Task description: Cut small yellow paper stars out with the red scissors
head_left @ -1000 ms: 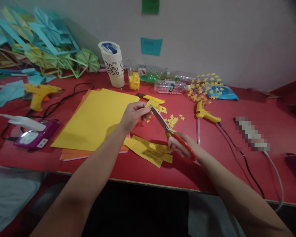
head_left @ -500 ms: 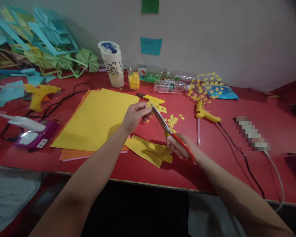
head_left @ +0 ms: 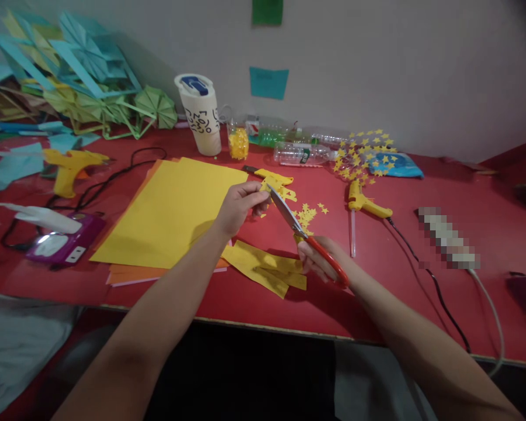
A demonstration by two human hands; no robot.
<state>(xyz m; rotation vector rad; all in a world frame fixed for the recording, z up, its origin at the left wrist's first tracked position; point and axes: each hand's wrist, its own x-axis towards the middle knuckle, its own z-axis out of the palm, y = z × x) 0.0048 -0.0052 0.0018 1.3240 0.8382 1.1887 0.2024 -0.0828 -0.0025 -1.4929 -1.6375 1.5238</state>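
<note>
Nearest you, yellow paper strips [head_left: 256, 266] lie on the red table [head_left: 236, 301], near your right hand [head_left: 314, 262]. Its fingers curl round the red handles of the scissors [head_left: 301, 230], whose blades slant up and left, tips at your left hand [head_left: 241, 204]. There your thumb and forefinger pinch a small bit of yellow paper [head_left: 267, 188] above the table. Left of that hand lie stacked sheets [head_left: 175, 204]; right, paper stars [head_left: 307, 216]. Farther back stand a white cup [head_left: 201, 120] and a jar [head_left: 239, 143].
</note>
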